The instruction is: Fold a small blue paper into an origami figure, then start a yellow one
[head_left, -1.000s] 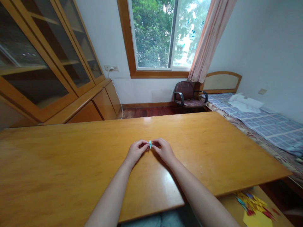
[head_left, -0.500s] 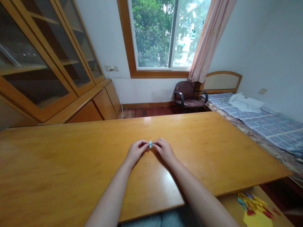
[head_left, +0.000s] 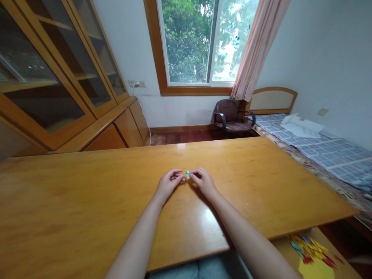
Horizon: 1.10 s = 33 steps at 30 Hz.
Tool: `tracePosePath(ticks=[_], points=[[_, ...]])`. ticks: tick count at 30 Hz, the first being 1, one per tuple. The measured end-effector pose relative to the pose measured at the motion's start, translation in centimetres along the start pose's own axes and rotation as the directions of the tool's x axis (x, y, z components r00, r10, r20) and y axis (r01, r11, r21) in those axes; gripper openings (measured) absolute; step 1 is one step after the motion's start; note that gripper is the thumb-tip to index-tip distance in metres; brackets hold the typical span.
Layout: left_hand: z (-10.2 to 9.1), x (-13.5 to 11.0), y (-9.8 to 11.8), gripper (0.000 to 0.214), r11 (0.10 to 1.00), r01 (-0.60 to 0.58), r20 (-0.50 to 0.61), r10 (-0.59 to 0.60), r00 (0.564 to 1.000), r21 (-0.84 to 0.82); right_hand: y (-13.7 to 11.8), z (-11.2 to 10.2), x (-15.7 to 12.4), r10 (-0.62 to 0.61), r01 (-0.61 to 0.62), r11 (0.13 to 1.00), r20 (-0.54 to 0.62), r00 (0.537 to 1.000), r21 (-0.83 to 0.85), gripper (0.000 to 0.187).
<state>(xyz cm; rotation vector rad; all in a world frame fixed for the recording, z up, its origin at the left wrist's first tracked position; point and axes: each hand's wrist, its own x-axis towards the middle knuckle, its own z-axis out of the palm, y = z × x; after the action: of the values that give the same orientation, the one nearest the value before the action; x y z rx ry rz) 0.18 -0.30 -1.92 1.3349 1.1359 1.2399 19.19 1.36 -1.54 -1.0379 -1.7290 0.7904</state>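
Note:
A small light-blue folded paper piece (head_left: 187, 175) is held above the middle of the wooden table (head_left: 87, 201). My right hand (head_left: 203, 182) pinches it from the right between thumb and fingertips. Just to its left is my left hand (head_left: 170, 185), with thumb and index finger parted and a small gap between the fingertips and the paper. The exact folds of the piece are too small to make out.
At lower right, a lower surface holds a heap of yellow, red and blue folded pieces (head_left: 312, 248) beside a yellow sheet (head_left: 316, 269). A dark red armchair (head_left: 229, 116) stands beyond the table. A bed (head_left: 328, 151) lies to the right, a glass-fronted cabinet (head_left: 87, 120) to the left.
My left fingers have come off the blue paper piece and spread apart. My right hand has shifted it slightly up and to the right, and its visible side has turned.

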Motion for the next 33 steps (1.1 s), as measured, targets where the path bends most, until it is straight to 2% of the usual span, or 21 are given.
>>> tracePosePath(ticks=[5, 8, 11, 16, 20, 26, 29, 33], points=[[-0.1, 0.2, -0.2, 0.044, 1.000, 0.029, -0.037, -0.029, 0.999, 0.001, -0.3, -1.8, 1.5, -0.005, 0.007, 1.000, 0.069, 0.998, -0.029, 0.010], [-0.1, 0.2, -0.4, 0.040, 0.999, 0.031, -0.039, -0.030, 0.999, 0.016, -1.4, -3.7, 3.2, -0.096, 0.127, 0.976, 0.179, 0.979, -0.174, 0.009], [-0.1, 0.2, -0.6, 0.038, 0.999, 0.031, -0.040, -0.030, 0.999, 0.011, -3.2, -5.7, 5.1, -0.176, 0.270, 0.907, 0.292, 0.940, -0.324, 0.007], [-0.1, 0.3, -0.7, 0.038, 0.999, 0.035, -0.049, -0.036, 0.998, -0.005, -5.4, -7.3, 7.0, -0.146, 0.334, 0.834, 0.408, 0.901, -0.440, 0.007], [-0.1, 0.2, -0.5, 0.038, 1.000, 0.029, -0.051, -0.030, 0.998, -0.010, -6.2, -7.4, 7.8, -0.058, 0.270, 0.869, 0.457, 0.888, -0.414, 0.007], [-0.2, 0.2, -0.5, 0.036, 1.000, 0.025, -0.039, -0.025, 0.999, -0.005, -6.5, -6.9, 8.3, 0.172, -0.036, 0.961, 0.489, 0.855, -0.275, 0.011], [-0.2, 0.1, -0.3, 0.035, 1.000, 0.007, -0.045, -0.008, 0.999, -0.016, -6.1, -6.4, 8.1, 0.208, -0.125, 0.973, 0.512, 0.833, -0.192, 0.012], [-0.3, -0.3, 0.3, 0.033, 1.000, -0.029, -0.074, 0.029, 0.997, -0.002, -5.2, -5.5, 7.2, 0.196, -0.153, 0.980, 0.514, 0.835, -0.125, 0.012]])
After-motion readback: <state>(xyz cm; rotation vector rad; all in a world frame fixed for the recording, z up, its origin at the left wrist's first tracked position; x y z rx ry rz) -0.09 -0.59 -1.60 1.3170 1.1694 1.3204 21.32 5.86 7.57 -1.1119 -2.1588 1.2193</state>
